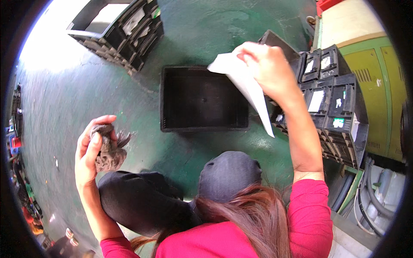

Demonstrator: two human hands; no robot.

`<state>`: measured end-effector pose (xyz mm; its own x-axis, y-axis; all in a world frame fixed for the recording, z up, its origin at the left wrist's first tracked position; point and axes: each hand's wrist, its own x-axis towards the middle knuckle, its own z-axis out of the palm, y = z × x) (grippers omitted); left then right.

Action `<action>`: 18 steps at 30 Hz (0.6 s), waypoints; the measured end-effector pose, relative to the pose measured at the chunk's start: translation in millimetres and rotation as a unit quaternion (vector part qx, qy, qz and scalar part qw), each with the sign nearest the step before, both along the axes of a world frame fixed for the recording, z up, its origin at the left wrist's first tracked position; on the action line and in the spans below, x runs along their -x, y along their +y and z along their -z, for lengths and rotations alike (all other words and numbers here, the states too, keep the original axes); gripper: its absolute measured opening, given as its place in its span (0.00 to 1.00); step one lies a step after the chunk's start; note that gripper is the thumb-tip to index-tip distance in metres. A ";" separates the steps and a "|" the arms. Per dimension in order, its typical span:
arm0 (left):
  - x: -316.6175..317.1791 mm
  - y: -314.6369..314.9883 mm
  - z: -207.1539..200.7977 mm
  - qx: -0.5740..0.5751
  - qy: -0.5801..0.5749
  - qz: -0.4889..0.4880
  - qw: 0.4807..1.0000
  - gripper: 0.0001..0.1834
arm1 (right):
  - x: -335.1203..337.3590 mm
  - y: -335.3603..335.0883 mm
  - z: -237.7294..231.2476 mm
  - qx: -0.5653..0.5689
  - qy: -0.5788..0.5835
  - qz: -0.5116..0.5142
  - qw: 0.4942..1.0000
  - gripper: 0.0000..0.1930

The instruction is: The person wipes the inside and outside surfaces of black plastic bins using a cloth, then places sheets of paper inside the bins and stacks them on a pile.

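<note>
A crumpled grey-brown rag (pixel 111 155) is gripped in my left hand (pixel 91 148), off to the left above my bent knee. My right hand (pixel 269 69) is raised at the upper right, fingers closed on the edge of a white sheet of paper (pixel 245 81). The paper hangs at a slant over the right side of a black plastic crate (pixel 161 99). That crate sits on the floor in front of my knees, its inside showing only a dark bottom. Neither hand touches it.
Stacked black crates with paper labels (pixel 333 99) stand close on my right, before a yellow-green locker (pixel 370 77). Another black crate stack (pixel 137 38) is at the far left. Hoses (pixel 376 193) lie at the lower right. The floor (pixel 60 112) is green.
</note>
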<state>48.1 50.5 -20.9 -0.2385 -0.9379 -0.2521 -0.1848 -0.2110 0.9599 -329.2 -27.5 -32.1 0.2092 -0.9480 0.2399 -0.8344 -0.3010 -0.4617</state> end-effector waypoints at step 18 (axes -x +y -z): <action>-8.5 12.9 -6.2 0.003 -0.024 -0.045 0.999 0.28 | 55.4 36.1 259.1 0.032 0.002 0.169 0.985 0.09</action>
<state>56.6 63.4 -14.7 -0.1409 -0.9564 -0.2557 -0.2121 -0.2231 0.9514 -384.5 8.5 -291.3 -0.1149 -0.9468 0.3006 -0.8941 -0.0332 -0.4466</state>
